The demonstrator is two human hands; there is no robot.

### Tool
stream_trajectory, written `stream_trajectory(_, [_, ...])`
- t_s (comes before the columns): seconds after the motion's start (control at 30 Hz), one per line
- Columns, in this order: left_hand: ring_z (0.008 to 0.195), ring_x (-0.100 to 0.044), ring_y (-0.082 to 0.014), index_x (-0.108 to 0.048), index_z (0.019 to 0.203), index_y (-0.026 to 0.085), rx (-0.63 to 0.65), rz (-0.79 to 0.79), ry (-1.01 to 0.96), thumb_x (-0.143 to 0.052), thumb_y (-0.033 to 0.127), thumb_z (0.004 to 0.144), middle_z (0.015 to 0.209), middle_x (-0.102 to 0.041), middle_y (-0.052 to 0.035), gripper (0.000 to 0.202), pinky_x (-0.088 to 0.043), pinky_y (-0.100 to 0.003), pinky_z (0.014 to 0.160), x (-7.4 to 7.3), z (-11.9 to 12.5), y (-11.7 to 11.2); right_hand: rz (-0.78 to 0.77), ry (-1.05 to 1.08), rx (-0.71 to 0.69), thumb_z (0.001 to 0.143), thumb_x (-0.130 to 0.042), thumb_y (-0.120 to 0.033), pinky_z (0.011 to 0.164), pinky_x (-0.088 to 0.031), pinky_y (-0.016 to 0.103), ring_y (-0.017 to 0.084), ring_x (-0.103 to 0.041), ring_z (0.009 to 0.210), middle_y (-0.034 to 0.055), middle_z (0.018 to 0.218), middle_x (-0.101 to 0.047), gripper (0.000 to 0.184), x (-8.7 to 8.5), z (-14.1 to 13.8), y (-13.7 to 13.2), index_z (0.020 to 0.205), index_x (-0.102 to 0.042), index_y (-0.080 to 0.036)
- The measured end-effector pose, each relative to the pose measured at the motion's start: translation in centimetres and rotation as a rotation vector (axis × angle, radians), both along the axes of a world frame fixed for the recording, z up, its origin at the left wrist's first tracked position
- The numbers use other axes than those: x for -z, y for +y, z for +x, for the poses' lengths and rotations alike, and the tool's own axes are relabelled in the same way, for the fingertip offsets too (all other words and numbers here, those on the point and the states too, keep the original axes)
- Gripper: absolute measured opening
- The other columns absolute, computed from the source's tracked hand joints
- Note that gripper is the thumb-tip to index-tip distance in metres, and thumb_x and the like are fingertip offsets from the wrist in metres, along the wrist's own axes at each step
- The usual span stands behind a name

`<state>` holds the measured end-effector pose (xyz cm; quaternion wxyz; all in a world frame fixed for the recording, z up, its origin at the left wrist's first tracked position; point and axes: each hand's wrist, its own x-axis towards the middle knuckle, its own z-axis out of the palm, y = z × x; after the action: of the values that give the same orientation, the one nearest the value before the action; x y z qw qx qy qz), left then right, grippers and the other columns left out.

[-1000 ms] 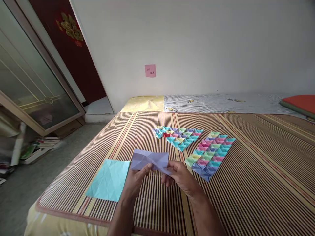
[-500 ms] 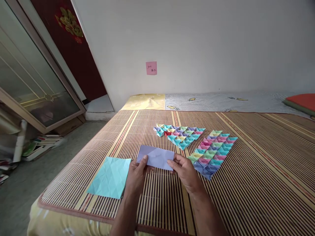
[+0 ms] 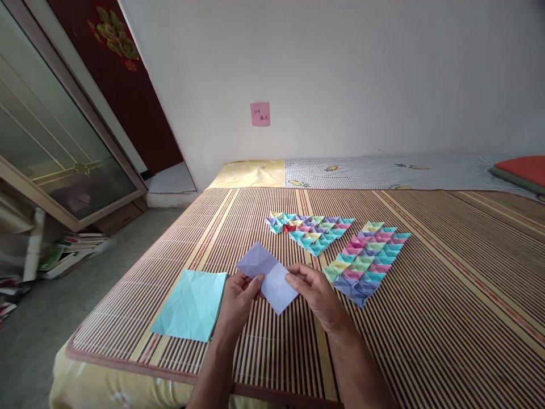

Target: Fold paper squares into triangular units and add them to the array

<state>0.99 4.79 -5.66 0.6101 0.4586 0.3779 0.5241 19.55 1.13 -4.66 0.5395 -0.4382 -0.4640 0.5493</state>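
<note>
A lavender sheet of origami paper [image 3: 269, 279] is held above the mat, turned cornerwise, with a crease running across it. My left hand [image 3: 240, 292] pinches its left side, thumb on top and fingers underneath. At the right side, my right hand [image 3: 313, 287] grips it between thumb and fingers. A creased turquoise paper square [image 3: 190, 305] lies flat to the left of my left hand. Beyond the hands sits a multicoloured piece of folded paper units [image 3: 313, 232]. Another such folded-paper piece [image 3: 368, 261], ending in purple units, lies right of my right hand.
The striped bamboo mat [image 3: 426, 329] covers a bed with yellow cloth at its near edge. A pink note [image 3: 260, 114] is stuck on the wall. An orange cushion [image 3: 523, 170] sits far right. Books [image 3: 70, 250] lie on the floor at left, by a glass door.
The lavender paper was a level rectangle between both hands; now it is turned so that its corners point up and down. Both hands still grip it.
</note>
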Motion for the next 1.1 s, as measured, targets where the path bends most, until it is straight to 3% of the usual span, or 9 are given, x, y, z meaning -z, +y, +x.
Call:
stream_trajectory(0.17, [0.073, -0.067, -0.0191, -0.082, 0.094, 0.016, 0.142, 0.01, 0.031, -0.093, 0.041, 0.073, 0.083, -0.079, -0.0075, 0.034, -0.054, -0.028, 0.068, -0.8, -0.5, -0.2, -0.026, 0.056, -0.009, 0.077, -0.083, -0.043, 0.07, -0.053, 0.029, 0.019, -0.069, 0.076, 0.0032, 0.08, -0.075, 0.03, -0.1, 0.0, 0.0, 0.09, -0.073, -0.019])
stream_trajectory(0.27, [0.081, -0.068, -0.0199, -0.082, 0.103, 0.02, 0.138, 0.036, 0.013, -0.089, 0.037, 0.078, 0.092, -0.079, -0.0068, 0.03, -0.053, -0.028, 0.073, -0.8, -0.6, -0.2, -0.027, 0.073, 0.035, 0.076, -0.082, -0.041, 0.059, -0.048, 0.025, 0.015, -0.062, 0.063, 0.0002, 0.072, -0.07, 0.026, 0.0, -0.3, 0.2, 0.086, -0.073, -0.019])
stream_trajectory(0.4, [0.079, -0.064, -0.0188, -0.084, 0.09, 0.021, 0.087, 0.06, -0.012, -0.087, 0.033, 0.078, 0.086, -0.075, -0.0054, 0.017, -0.051, -0.027, 0.072, -1.0, -0.6, -0.2, -0.007, 0.081, 0.065, 0.081, -0.076, -0.042, 0.053, -0.041, 0.023, 0.011, -0.052, 0.056, -0.0023, 0.066, -0.063, 0.022, 0.1, -0.6, 0.3, 0.083, -0.075, -0.02])
stream_trajectory(0.53, [0.077, -0.059, -0.0192, -0.085, 0.078, 0.019, 0.097, 0.093, -0.001, -0.082, 0.032, 0.078, 0.084, -0.069, -0.0067, 0.013, -0.047, -0.027, 0.067, -1.6, -0.7, -0.4, 0.004, 0.114, 0.088, 0.084, -0.073, -0.042, 0.057, -0.045, 0.023, 0.013, -0.056, 0.062, 0.0, 0.076, -0.067, 0.021, 0.0, -0.5, 0.0, 0.086, -0.078, -0.021])
stream_trajectory(0.7, [0.085, -0.062, -0.0212, -0.086, 0.085, 0.019, 0.092, 0.173, 0.111, -0.074, 0.034, 0.088, 0.09, -0.07, -0.0089, 0.019, -0.048, -0.027, 0.07, -1.4, -0.9, -0.5, -0.035, 0.137, 0.064, 0.087, -0.074, -0.05, 0.065, -0.051, 0.027, 0.017, -0.067, 0.071, 0.0026, 0.083, -0.073, 0.036, -0.4, -0.5, -0.1, 0.108, -0.076, -0.021])
stream_trajectory(0.8, [0.076, -0.061, -0.0176, -0.083, 0.089, 0.019, 0.075, 0.119, 0.122, -0.085, 0.033, 0.081, 0.085, -0.069, -0.0056, 0.016, -0.049, -0.025, 0.066, -1.1, -0.9, -0.3, -0.011, 0.052, 0.076, 0.08, -0.082, -0.042, 0.067, -0.054, 0.03, 0.02, -0.071, 0.076, 0.0051, 0.088, -0.077, 0.035, -0.2, -0.5, 0.1, 0.106, -0.076, -0.019])
stream_trajectory(0.93, [0.076, -0.064, -0.0158, -0.08, 0.107, 0.022, 0.061, 0.057, 0.056, -0.094, 0.029, 0.071, 0.083, -0.071, -0.0016, 0.039, -0.052, -0.024, 0.066, -1.3, -0.5, -0.3, 0.046, -0.004, 0.114, 0.082, -0.078, -0.036, 0.063, -0.053, 0.029, 0.02, -0.071, 0.074, 0.0053, 0.087, -0.077, 0.027, 0.4, -0.6, 0.3, 0.102, -0.075, -0.019])
stream_trajectory(1.1, [0.063, -0.063, -0.0152, -0.08, 0.087, 0.014, 0.249, -0.08, 0.086, -0.1, 0.031, 0.059, 0.073, -0.073, -0.0049, 0.038, -0.051, -0.025, 0.059, -1.4, 0.1, -0.5, 0.093, -0.04, 0.156, 0.084, -0.077, -0.036, 0.059, -0.052, 0.028, 0.02, -0.07, 0.071, 0.0058, 0.088, -0.077, 0.028, 0.4, -0.6, 0.3, 0.107, -0.075, -0.02])
